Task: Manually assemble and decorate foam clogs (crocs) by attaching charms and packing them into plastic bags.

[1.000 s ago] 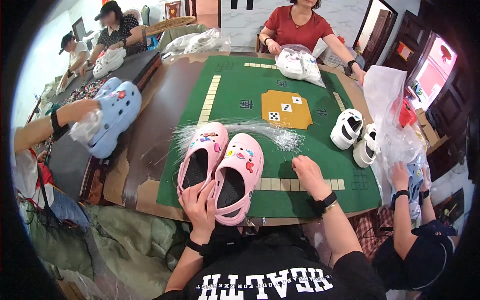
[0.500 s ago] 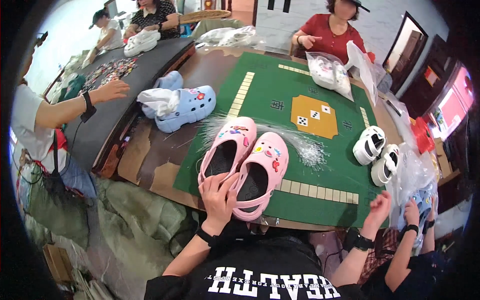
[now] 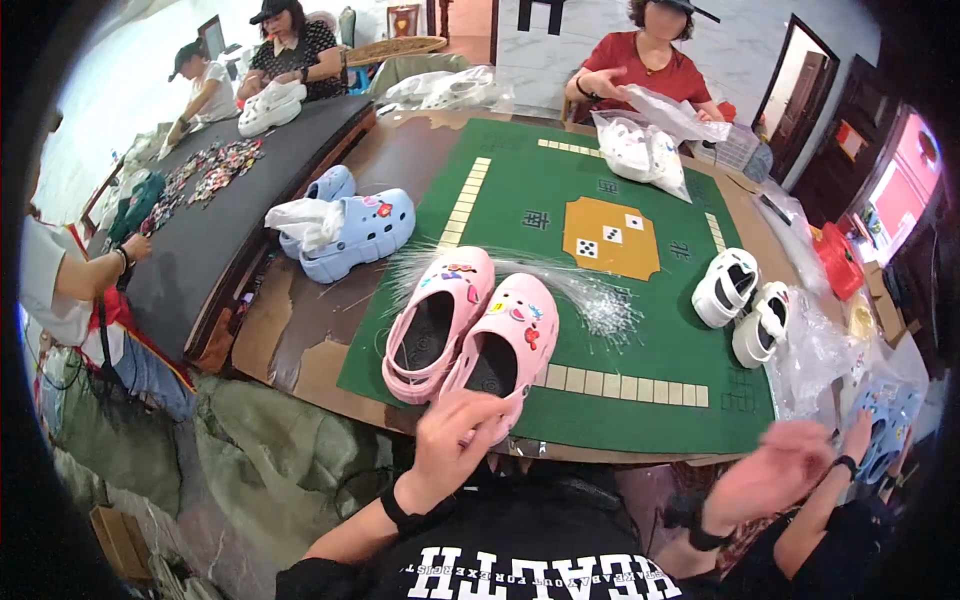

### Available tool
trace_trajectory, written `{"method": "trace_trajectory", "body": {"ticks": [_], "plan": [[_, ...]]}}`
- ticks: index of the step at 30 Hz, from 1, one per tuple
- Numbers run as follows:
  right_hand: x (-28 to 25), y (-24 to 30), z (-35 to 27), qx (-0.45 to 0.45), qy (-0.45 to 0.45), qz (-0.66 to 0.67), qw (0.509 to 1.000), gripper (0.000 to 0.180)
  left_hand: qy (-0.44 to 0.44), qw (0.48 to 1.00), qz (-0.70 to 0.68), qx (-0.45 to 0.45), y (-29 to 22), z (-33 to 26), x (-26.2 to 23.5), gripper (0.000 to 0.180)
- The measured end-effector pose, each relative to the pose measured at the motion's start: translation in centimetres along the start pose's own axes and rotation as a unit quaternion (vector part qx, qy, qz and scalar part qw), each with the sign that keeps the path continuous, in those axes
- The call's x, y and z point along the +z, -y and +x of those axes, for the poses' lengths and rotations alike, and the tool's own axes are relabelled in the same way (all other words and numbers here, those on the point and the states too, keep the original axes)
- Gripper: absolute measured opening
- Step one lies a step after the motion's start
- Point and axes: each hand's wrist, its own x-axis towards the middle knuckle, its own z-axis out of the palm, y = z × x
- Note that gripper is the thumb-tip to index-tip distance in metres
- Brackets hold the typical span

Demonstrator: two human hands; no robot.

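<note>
A pair of pink clogs with colourful charms lies on the green game-table mat [image 3: 660, 350] in front of me, the left pink clog [image 3: 468, 300] beside the right pink clog [image 3: 532, 312]. My left hand [image 3: 455, 437] is closed at the heel strap of the right clog, its fingertips curled around the strap. Off to the right, my right hand [image 3: 772, 472] is blurred by motion; its fingers look stretched out and it holds nothing I can see. Thin clear plastic strands [image 3: 600, 300] lie in a bundle behind the pink clogs.
Blue clogs [image 3: 372, 228] stuffed with white wrapping stand at the left. White clogs [image 3: 722, 290] sit at the right, near clear plastic bags [image 3: 815, 365]. A person in red [image 3: 650, 75] handles bagged white clogs [image 3: 640, 150]. Beside me, another person's hands hold a blue clog [image 3: 885, 430].
My left hand has shifted nearer me along the right clog's heel strap. My right hand has dropped lower and spread. At left, a person's arm has drawn back; the person in red has lifted plastic.
</note>
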Motion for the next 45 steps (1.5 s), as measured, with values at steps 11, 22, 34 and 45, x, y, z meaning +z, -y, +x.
{"method": "trace_trajectory", "body": {"ticks": [11, 22, 34, 45], "plan": [[2.4, -0.8, -8.3, 0.183, 0.680, 0.007, 0.710, 0.015, 0.096, 0.774, -0.470, -0.414, -0.9, -0.5, 1.2, 0.031], [1.4, -2.2, -6.7, 0.198, 0.688, -0.175, 0.676, 0.020, 0.173, 0.850, -0.336, -0.367, 0.2, -4.2, 0.1, 0.034], [10.3, -1.2, -8.6, 0.403, 0.537, 0.001, 0.741, 0.021, 0.270, 0.836, -0.329, -0.347, 0.1, -6.4, 3.8, 0.038], [15.6, -3.6, -9.9, 0.352, 0.609, 0.002, 0.711, 0.020, 0.021, 0.777, -0.456, -0.434, 0.5, -8.0, -0.6, 0.035]]}}
